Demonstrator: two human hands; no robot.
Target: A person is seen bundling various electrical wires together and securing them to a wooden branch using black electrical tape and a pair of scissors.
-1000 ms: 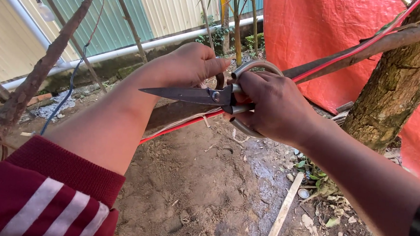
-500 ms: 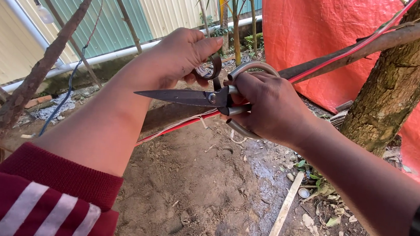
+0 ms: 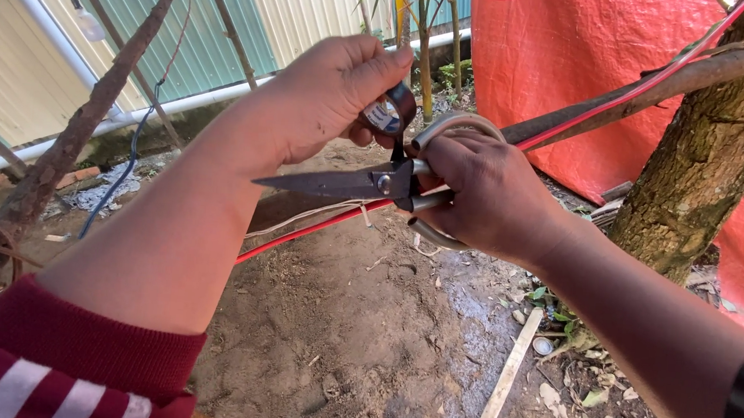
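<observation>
Above a patch of bare, lumpy brown dirt, two hands meet at chest height around a run of cable. The left hand is closed in a pinch, thumb and fingers clamped on a small roll of black tape, its ring held upright just above the other hand, apparently so that the tape can reach the wire below. The right hand is curled shut around the handles of a pair of scissors; the dark, dull metal blades lie closed and point out to the left, seemingly kept parked in the palm. Under the same fingers a loop of pale, smooth cable arches over the knuckles and shows again below them. A thin red wire and a whitish one beside it slant from lower left up behind the hands, the red one carrying on along a dark branch towards a rough, lichen-mottled tree trunk. Behind hangs an orange tarpaulin, slightly creased, and to the left stands a ribbed green and cream metal fence. A narrow pale wooden slat lies on the ground, and the left arm ends in a dark red sleeve with white stripes
</observation>
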